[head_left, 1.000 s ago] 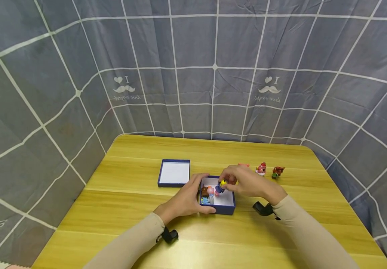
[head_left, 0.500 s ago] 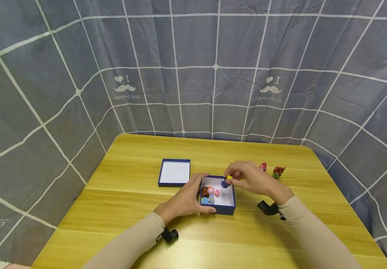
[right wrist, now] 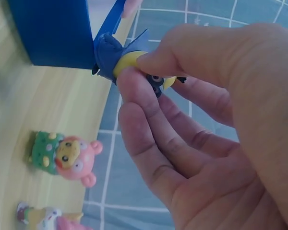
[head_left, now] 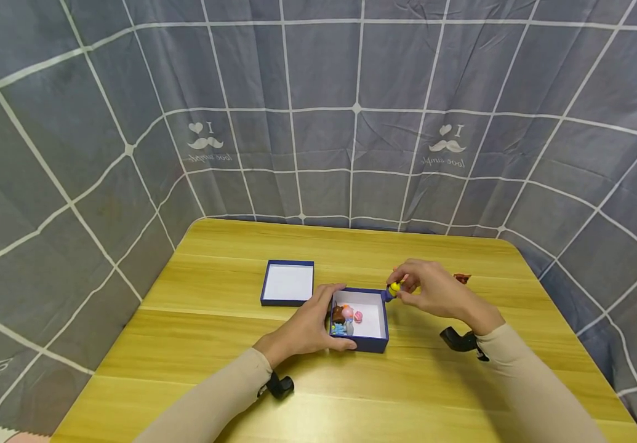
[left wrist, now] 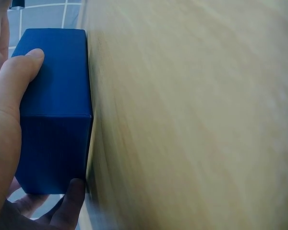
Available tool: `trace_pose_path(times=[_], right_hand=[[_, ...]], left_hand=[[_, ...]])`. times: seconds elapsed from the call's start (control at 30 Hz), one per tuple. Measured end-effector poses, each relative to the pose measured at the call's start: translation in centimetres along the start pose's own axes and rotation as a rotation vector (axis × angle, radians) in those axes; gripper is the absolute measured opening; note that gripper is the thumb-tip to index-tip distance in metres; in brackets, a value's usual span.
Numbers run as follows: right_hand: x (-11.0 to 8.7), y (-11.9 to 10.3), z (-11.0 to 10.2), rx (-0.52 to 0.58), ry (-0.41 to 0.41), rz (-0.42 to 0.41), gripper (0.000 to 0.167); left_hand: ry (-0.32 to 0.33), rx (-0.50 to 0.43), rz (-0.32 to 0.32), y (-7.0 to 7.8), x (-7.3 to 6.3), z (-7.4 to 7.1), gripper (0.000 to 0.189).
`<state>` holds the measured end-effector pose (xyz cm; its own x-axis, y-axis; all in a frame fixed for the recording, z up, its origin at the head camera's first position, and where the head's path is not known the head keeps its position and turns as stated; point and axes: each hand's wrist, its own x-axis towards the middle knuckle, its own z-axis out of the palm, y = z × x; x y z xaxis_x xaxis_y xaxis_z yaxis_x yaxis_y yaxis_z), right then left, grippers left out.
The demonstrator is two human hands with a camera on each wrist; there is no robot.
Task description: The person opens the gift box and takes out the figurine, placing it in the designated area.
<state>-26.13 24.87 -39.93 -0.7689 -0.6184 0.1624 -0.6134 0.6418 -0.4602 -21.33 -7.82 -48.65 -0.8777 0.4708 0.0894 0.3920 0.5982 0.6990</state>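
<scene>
My left hand [head_left: 309, 323] grips an open-topped blue box [head_left: 370, 344], thumb on the near wall and fingers round the far left corner. In the left wrist view the thumb lies flat on the blue box [left wrist: 55, 148]. Inside, small toys crowd the left half: a brown figurine [head_left: 338, 315], a pink one [head_left: 348, 312], a pink ball-like piece [head_left: 358, 317] and a light-blue one [head_left: 338, 329]. My right hand [head_left: 437, 289] pinches a yellow-and-blue Minion figurine [head_left: 394, 288] between thumb and fingertips. Its blue base [right wrist: 108, 52] is right at the box's far right corner.
A shallow blue lid [head_left: 287, 283] with white inside lies left behind the box. Beyond the right hand is a reddish-brown figurine [head_left: 461, 279]. The right wrist view shows a pink-headed figurine in green [right wrist: 77, 160] and another figurine [right wrist: 48, 218] on the wooden table [head_left: 229, 283].
My right hand has lifted the Minion figurine from inside the box and carried it right, to the far right corner. The left hand and the box have stayed put.
</scene>
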Motion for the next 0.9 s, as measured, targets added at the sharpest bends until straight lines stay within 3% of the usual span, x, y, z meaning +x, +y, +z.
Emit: trace_pose_path(times=[0.2,0.43,0.9], right_hand=[[-0.6,0.8,0.0,0.032,0.010,0.037,0.022],[-0.9,1.7,0.3,-0.009,0.023,0.087,0.018],[-1.2,3.7,2.4,-0.017,0.051,0.117,0.019]], left_hand=[[0.000,0.004,0.004,-0.1,0.0,0.0,0.123],[0.000,-0.002,0.006,0.0,0.0,-0.1,0.122],[0.004,0.014,0.009,-0.2,0.1,0.1,0.122]])
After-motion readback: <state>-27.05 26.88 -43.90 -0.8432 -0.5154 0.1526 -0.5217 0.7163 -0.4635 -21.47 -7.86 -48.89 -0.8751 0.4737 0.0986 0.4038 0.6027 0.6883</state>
